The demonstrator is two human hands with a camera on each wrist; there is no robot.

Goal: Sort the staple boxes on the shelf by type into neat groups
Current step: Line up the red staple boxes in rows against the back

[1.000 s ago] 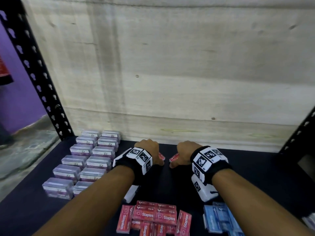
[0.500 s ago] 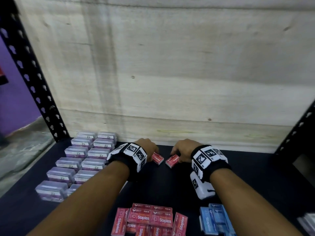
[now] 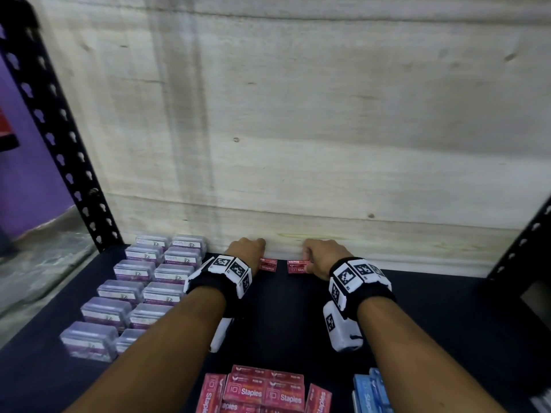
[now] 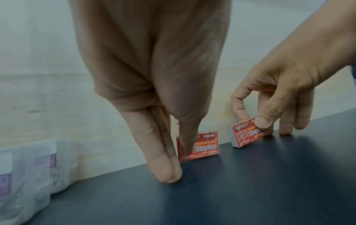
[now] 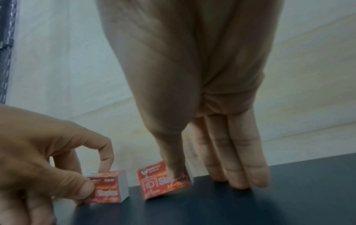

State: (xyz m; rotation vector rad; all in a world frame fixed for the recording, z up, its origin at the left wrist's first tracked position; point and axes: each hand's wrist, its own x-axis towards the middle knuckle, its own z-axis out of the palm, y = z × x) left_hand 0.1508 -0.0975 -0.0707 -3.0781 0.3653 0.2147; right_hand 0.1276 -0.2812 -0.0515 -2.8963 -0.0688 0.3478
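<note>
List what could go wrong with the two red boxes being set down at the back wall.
1. The red box in the right hand, pinched by thumb and forefinger, is tilted with one edge off the shelf; released like this, it may tip over.
2. A gap separates it from the left hand's red box, so the row may come out uneven.
3. The clear purple-label boxes sit close by the left wrist and could be nudged on withdrawal.
</note>
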